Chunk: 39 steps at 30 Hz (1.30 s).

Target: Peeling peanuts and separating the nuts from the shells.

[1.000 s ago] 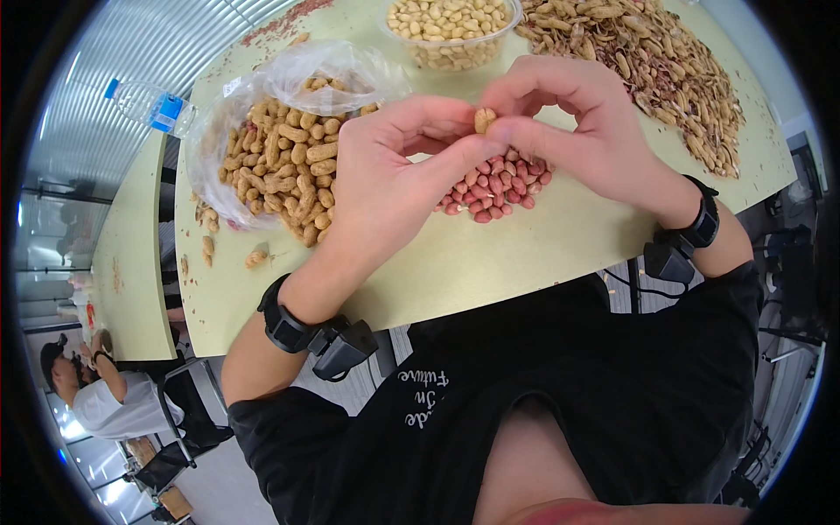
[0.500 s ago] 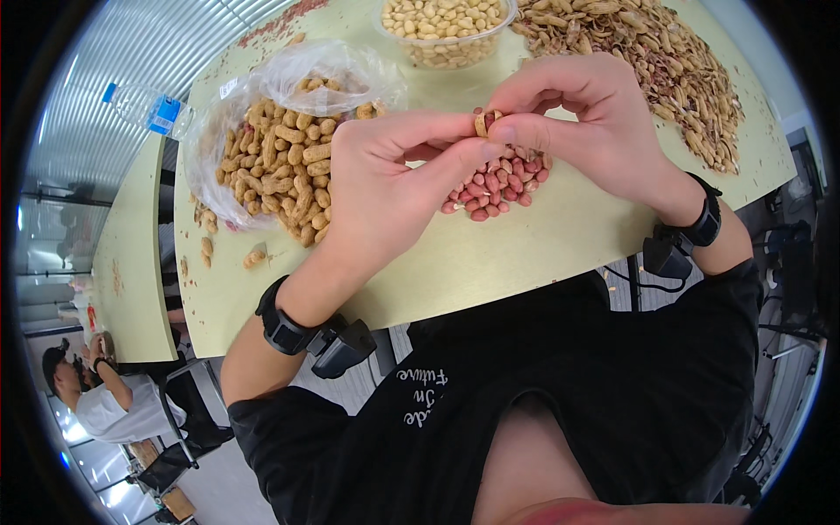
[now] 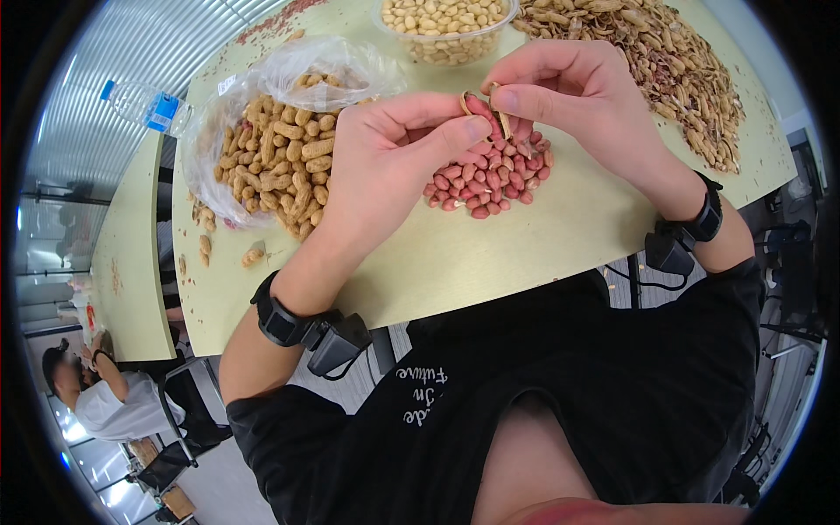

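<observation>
Over a heap of red-skinned peanut kernels (image 3: 490, 185), my two hands hold a split peanut. My left hand (image 3: 389, 144) pinches one shell half (image 3: 471, 103) between thumb and index finger, with red kernels showing beside it. The other shell half (image 3: 501, 118) hangs from the closed thumb and fingers of my right hand (image 3: 564, 92). Left of my left hand, a clear plastic bag (image 3: 206, 166) spills whole unshelled peanuts (image 3: 293, 153). Beyond my hands stands a clear tub (image 3: 437, 48) full of pale skinned kernels.
A large pile of empty peanut shells (image 3: 665, 74) covers the far right of the table (image 3: 455, 271). Two loose peanuts (image 3: 252, 257) lie near its left edge. A water bottle (image 3: 144, 107) lies past the bag. At lower left, a person (image 3: 114, 402) sits at another table (image 3: 131, 262).
The peanut held whole between my fingertips is now split into two shell halves, exposing red kernels. My hands have shifted slightly away from me and uncovered more of the kernel heap.
</observation>
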Each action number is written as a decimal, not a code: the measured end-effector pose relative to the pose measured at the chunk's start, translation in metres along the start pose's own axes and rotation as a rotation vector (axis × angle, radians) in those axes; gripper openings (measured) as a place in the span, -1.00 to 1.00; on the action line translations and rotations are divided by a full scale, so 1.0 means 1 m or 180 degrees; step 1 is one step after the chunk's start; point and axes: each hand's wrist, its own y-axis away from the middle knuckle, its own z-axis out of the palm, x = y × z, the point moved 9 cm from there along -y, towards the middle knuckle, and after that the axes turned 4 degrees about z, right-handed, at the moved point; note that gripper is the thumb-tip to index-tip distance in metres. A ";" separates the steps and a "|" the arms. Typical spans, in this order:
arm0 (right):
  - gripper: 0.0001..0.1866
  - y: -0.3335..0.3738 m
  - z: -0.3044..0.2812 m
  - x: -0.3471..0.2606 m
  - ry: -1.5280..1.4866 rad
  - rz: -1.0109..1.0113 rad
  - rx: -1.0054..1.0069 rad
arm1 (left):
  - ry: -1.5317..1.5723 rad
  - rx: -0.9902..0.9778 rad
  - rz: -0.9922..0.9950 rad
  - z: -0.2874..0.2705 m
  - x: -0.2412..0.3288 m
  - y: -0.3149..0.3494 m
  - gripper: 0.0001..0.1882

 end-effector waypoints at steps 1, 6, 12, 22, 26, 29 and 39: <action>-0.86 -0.001 0.001 0.003 -0.0048 0.0069 -0.0038 | 0.0002 -0.0002 0.0002 0.000 -0.001 0.000 -0.82; -0.84 -0.002 0.003 0.008 -0.0123 0.0232 -0.0124 | -0.0130 0.0102 0.0088 -0.004 -0.003 -0.001 -0.81; -0.79 -0.003 0.001 0.011 -0.0129 0.0171 0.0029 | -0.0020 0.0178 0.0091 -0.011 -0.003 -0.004 -0.78; -0.81 -0.007 -0.008 0.009 -0.0563 0.0121 0.0028 | 0.1306 0.0093 -0.0030 -0.020 -0.015 -0.010 -0.74; -0.84 -0.015 -0.036 0.006 -0.0423 -0.0060 0.0310 | 0.0917 0.0189 0.0094 -0.022 -0.008 -0.011 -0.67; -0.89 -0.022 -0.074 -0.014 0.0316 -0.0922 0.0935 | 0.0599 0.0259 0.0184 -0.024 -0.004 -0.011 -0.65; -0.90 -0.025 -0.117 -0.027 0.3620 -0.1180 0.2110 | -0.0481 0.0427 0.0672 -0.024 0.016 -0.004 -0.72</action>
